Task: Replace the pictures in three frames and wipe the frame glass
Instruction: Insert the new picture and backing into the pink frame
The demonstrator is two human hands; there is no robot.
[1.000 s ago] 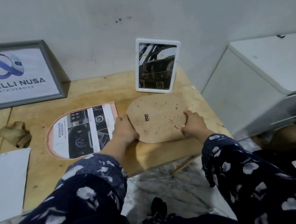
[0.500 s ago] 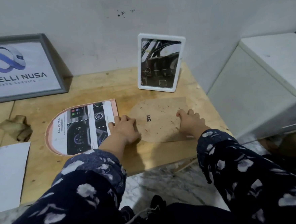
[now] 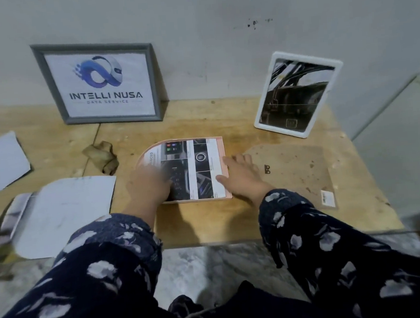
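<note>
The pink frame point(image 3: 183, 170), arch-shaped with its rounded end to the left, lies flat near the middle of the wooden table point(image 3: 233, 219), a car-interior printout filling its face. The left hand point(image 3: 150, 185) is over the frame's lower left part; it is blurred, so I cannot tell whether its fingers press, grip or only hover. The right hand point(image 3: 241, 176) lies palm down at the frame's right edge, fingers spread and loose, the thumb touching the printout's right margin, holding nothing. Just right of the frame, partly under that hand, the brown backing board point(image 3: 296, 167) lies flat, with a small metal hanger near its left side and a label at its lower right corner. Behind the frame and to the right, a white frame point(image 3: 296, 94) stands tilted back near the wall, showing a dark picture. Behind the frame and to the left, a grey frame point(image 3: 99, 82) with an "INTELLI NUSA" logo leans on the wall. Left of the pink frame, apart from it, sits a crumpled tan cloth point(image 3: 102, 155), and further left lie loose white sheets point(image 3: 63, 213).
</note>
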